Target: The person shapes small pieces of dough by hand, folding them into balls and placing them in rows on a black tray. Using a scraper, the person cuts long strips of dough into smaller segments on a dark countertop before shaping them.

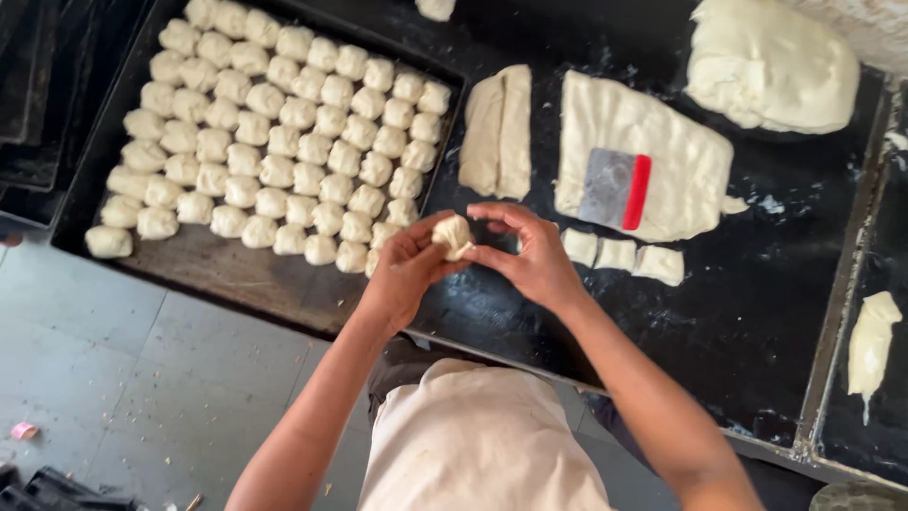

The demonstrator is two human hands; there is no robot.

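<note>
Dough ball sits pinched between my left hand and right hand — fingers of both curled narrow around it, above the counter's near edge. Tray of shaped balls lies at the counter's left end; a scraper rests on the flat dough slab just beyond my right hand — three cut pieces beside it.
</note>
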